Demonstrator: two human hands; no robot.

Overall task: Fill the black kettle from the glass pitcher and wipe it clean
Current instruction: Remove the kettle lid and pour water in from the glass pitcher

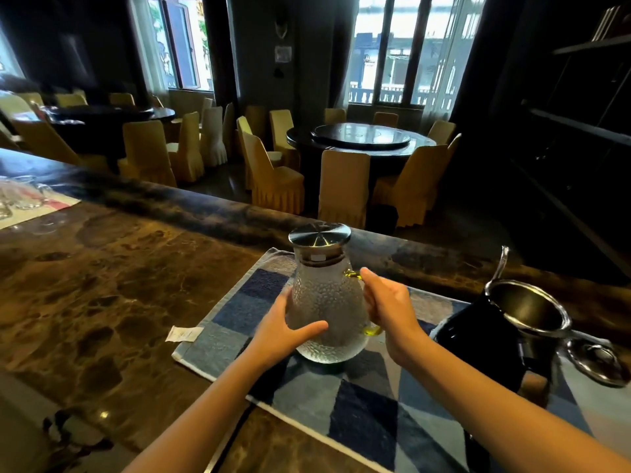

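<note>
Fingers of the right hand (389,312) curl round the green-tinted handle (372,331) of the glass pitcher (327,302). The left hand (290,331) cups its dimpled belly, thumb across the front. It sits at lower centre of the frame on a blue patchwork cloth (239,322), steel lid (320,235) on. At lower right the black kettle (478,339) stands open, its kettle lid (596,361) beside it. Best to lift by the handle, support low with the left palm, and tilt slowly over the kettle's mouth. The marble surface (102,285) would show spills.
</note>
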